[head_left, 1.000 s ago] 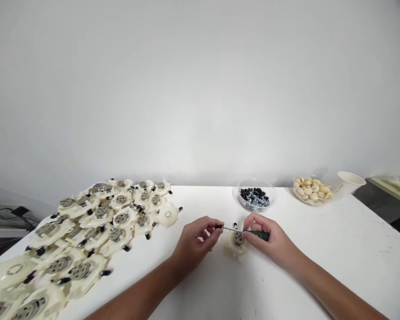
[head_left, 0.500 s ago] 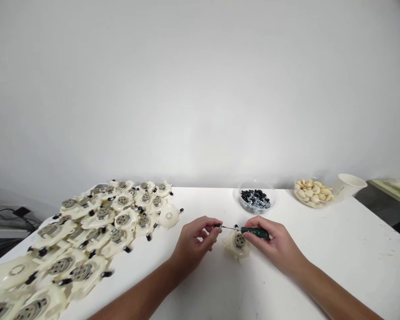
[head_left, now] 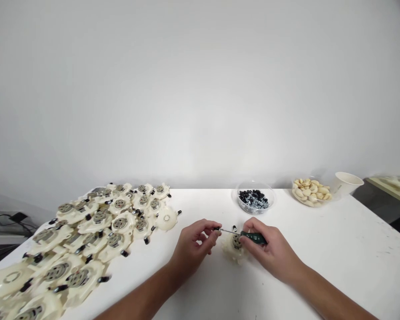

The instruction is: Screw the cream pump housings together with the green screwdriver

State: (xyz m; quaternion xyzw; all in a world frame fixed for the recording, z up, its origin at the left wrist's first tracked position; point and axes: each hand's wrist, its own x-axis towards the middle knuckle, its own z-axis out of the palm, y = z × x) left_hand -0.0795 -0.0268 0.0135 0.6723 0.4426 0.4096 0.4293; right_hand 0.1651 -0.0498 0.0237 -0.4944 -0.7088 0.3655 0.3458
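Observation:
My right hand [head_left: 266, 249] is closed around the dark green handle of a screwdriver [head_left: 253, 238], its thin shaft pointing left. Between thumb and fingertips, my left hand [head_left: 196, 242] pinches a small black part [head_left: 217, 229] at the screwdriver's tip. Whether the tip sits inside the part or only touches it, I cannot tell. Below the shaft, a cream plastic housing [head_left: 231, 254] with a round grey motor lies on the table, partly covered by my right hand. A small black piece [head_left: 234, 229] shows at the housing's far edge.
Many similar cream motor housings [head_left: 120, 223] crowd the table's left side. A clear tub [head_left: 253, 210] of small black parts stands at the back, right of centre. Farther right are a clear bowl [head_left: 328, 202] of cream oval pieces and a paper cup [head_left: 345, 186]. A wall rises behind.
The screwdriver now tilts down slightly more to the right, with my right hand a little lower. The whole view has shifted slightly. Both grips stay the same.

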